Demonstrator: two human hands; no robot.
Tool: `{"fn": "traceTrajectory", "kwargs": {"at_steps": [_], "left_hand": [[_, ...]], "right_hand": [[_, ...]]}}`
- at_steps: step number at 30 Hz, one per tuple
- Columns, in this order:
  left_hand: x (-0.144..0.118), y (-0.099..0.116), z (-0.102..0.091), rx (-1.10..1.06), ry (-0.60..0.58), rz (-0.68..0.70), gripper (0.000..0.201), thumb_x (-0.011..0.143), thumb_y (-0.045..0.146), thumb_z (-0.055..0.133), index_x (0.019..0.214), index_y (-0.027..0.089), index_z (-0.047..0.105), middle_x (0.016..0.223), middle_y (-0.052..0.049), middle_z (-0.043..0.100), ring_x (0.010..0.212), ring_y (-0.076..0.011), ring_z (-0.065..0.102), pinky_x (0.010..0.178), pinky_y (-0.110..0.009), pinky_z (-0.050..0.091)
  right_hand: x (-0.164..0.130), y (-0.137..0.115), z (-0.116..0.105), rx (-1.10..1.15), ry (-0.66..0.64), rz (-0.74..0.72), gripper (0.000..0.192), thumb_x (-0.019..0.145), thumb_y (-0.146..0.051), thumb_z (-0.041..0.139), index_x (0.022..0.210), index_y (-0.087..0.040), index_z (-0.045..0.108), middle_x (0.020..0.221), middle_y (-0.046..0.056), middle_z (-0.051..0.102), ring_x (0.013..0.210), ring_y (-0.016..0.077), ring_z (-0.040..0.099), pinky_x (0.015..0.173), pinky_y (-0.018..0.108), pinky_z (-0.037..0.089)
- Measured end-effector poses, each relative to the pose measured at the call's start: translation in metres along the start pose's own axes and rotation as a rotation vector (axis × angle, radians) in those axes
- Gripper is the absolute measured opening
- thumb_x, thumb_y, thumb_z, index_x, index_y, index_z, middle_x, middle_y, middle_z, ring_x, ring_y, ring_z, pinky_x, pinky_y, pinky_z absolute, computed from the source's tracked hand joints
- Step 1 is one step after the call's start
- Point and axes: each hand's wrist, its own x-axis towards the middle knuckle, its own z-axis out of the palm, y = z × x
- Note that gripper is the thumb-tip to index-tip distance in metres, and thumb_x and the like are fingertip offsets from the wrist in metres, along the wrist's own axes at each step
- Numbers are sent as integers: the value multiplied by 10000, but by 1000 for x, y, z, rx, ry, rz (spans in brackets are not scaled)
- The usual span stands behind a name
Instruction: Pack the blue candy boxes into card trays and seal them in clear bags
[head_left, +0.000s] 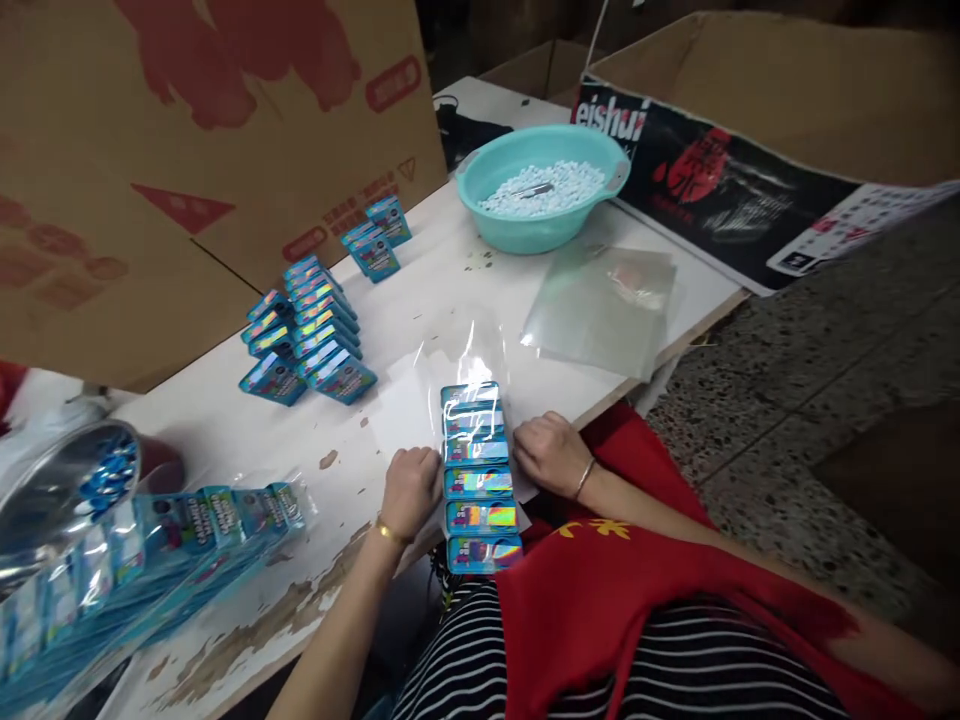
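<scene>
In the head view a row of several small blue printed packs (481, 484) lies between my two hands, its near end over the table edge by my lap. A clear plastic bag (476, 350) covers the far packs and stretches beyond them. My left hand (412, 488) is closed at the left side of the row, gripping the bag's edge. On the right, my right hand (549, 453) is curled shut at the bag's other edge. The fingertips of both hands are mostly hidden.
Blue packs stand in rows (330, 330) before a large cardboard box (225, 150). A teal basin (525, 235) holds small pale pieces. Flat clear bags (592, 310) lie right. Left are a metal bowl (45, 490) and bagged packs (165, 570). An open carton (720, 190) stands behind.
</scene>
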Motion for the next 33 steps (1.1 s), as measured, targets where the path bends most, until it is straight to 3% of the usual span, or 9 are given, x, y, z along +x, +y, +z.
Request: {"fn": "traceTrajectory", "kwargs": {"at_steps": [5,10,15,19,24,27,29,31,33], "left_hand": [[-36,19,-10,-81,-41,136,270,919,221,341,694,170,482,670,-56,552,624,-188,453,610,-333,302],[-84,53,-11,-192,-81,231,244,913,196,364,727,183,521,665,-52,571,616,-188,487,593,-335,299],[-106,81,-12,-290,37,291,326,938,95,284,717,197,501,620,-10,564,582,-145,503,628,-303,359],[-74,96,-15,-179,212,149,272,913,175,389,651,181,463,572,-25,507,546,-159,450,551,-304,304],[-7,125,14,-91,286,2,274,893,198,448,623,172,486,601,-49,552,598,-183,503,586,-343,307],[15,137,19,-201,221,34,184,899,252,501,759,165,584,690,-54,620,652,-191,551,607,-347,333],[17,131,5,-376,227,51,128,893,295,551,875,180,604,725,-32,628,653,-161,550,617,-315,367],[15,109,-18,-481,421,8,99,877,277,581,924,191,596,736,-16,606,650,-133,526,641,-280,396],[14,74,-39,-401,751,-174,152,845,277,615,953,172,595,820,-46,593,747,-154,532,705,-290,412]], "right_hand": [[-34,-6,-8,97,-67,-190,196,799,-182,448,631,-139,540,605,40,562,565,133,448,624,318,227],[-52,-7,-14,251,-358,-479,186,793,-213,523,622,-149,555,591,21,589,540,118,467,570,303,200],[-49,-14,-21,286,-498,-594,161,769,-208,597,619,-151,582,614,9,621,547,111,498,555,294,200],[-30,-5,-24,168,-315,-350,179,748,-237,549,602,-140,587,613,53,627,554,142,518,578,305,221],[4,33,-27,89,-184,81,295,856,-309,451,641,-158,585,698,66,647,657,170,559,613,300,261],[8,53,-28,163,-140,298,200,839,-300,466,746,-175,590,718,42,631,680,172,548,608,284,276],[2,61,-30,337,-48,420,163,791,-301,514,900,-191,566,664,-3,577,628,157,513,597,269,299],[-8,62,-33,603,90,521,201,794,-350,516,920,-194,516,618,-33,513,586,139,483,601,260,347],[-17,55,-36,905,181,627,307,851,-491,446,819,-189,485,644,-10,519,611,142,510,617,269,410]]}}
